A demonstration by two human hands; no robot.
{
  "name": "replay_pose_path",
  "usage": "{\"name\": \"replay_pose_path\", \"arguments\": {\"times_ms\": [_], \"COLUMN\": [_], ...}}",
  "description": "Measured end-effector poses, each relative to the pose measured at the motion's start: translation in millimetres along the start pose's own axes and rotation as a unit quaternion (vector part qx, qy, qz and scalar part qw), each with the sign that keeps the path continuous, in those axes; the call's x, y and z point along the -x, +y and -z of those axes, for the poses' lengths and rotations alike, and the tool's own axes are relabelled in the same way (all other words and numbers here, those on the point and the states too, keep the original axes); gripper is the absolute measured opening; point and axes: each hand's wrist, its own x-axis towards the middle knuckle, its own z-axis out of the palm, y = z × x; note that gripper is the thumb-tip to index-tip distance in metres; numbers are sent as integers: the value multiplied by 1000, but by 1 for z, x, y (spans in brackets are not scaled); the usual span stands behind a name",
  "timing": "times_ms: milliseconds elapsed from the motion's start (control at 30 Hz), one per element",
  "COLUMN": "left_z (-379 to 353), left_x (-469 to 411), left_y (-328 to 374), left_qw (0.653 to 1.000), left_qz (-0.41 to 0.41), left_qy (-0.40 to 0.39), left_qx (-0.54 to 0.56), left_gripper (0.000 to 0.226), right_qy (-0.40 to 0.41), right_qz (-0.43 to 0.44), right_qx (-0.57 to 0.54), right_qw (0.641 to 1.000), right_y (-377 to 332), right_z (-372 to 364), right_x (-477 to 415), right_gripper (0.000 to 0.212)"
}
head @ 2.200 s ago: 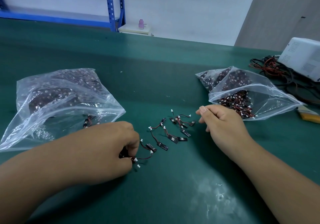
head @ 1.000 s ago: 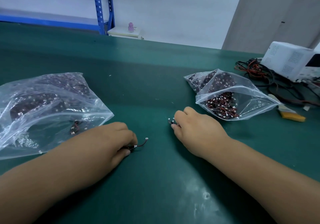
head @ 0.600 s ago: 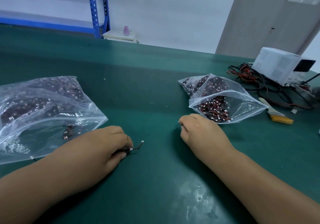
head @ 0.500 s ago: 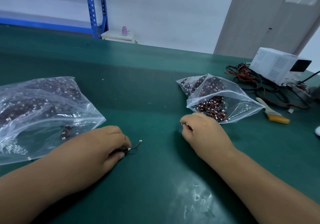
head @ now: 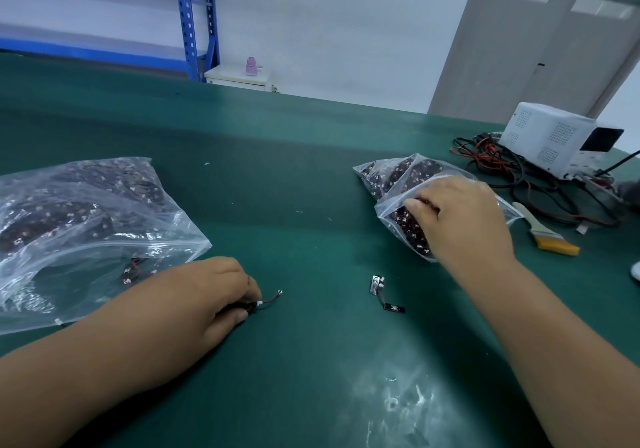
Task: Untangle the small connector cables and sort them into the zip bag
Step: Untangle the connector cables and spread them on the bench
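Observation:
My left hand (head: pixel 207 295) rests on the green mat and grips a small bunch of connector cables (head: pixel 268 300); one red-black lead with a white plug pokes out to the right. My right hand (head: pixel 460 215) reaches into the mouth of the right zip bag (head: pixel 388 177), fingers curled over the dark cables inside. A loose pair of cables (head: pixel 384 293) lies on the mat between my hands. The larger left zip bag (head: pixel 86 219), full of cables, lies with its mouth beside my left hand.
A white power supply box (head: pixel 554 136) with tangled red and black leads (head: pixel 512 177) sits at the far right. A yellow-bristled brush (head: pixel 547 233) lies just right of the right bag. Blue shelving (head: pixel 190 22) stands beyond the table's far edge.
My right hand lifted off the mat and moved right and away into the right bag's mouth. Two small cables now lie where it was. My left hand stayed put.

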Motion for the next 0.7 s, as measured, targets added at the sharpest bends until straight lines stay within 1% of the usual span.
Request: {"name": "replay_pose_path", "arguments": {"times_ms": [67,100,167,200,233,267,300,333,367,400,533,633,700], "left_z": [0,0,1,1,1,2,2,2,2,2,2,3,3], "left_x": [0,0,1,1,1,1,1,2,2,3,1,1,1], "left_y": [0,0,0,1,1,1,1,2,2,3,5,5,5], "left_qw": [1000,1000,1000,1000,1000,1000,1000,1000,1000,1000,1000,1000,1000], "left_qz": [1,2,3,3,3,4,4,4,3,3,-2,-1,1], "left_qy": [0,-1,-2,-1,0,1,3,5,8,9,4,-1,-3], "left_qx": [-1,-1,1,2,3,3,3,4,4,5,1,2,1], "left_gripper": [14,14,15,14,14,14,13,13,13,13,12,12,13], "right_qy": [-24,-19,22,20,-32,-111,-186,-238,-262,-266,-221,-238,-241], "right_qz": [2,7,47,68,70,59,47,41,43,42,42,26,30], "right_qx": [81,93,62,46,38,37,47,62,72,75,83,70,52], "right_qw": [996,995,997,996,996,991,980,968,961,960,971,968,969], "right_y": [-3,-6,-17,-24,-32,-39,-43,-46,-48,-51,-59,-53,-49], "right_z": [0,2,10,14,17,19,19,16,12,8,-4,-5,-4], "right_x": [8,13,26,33,39,44,49,55,61,65,67,63,61], "right_gripper": [34,37,39,41,45,51,58,60,58,52,30,22,18]}}
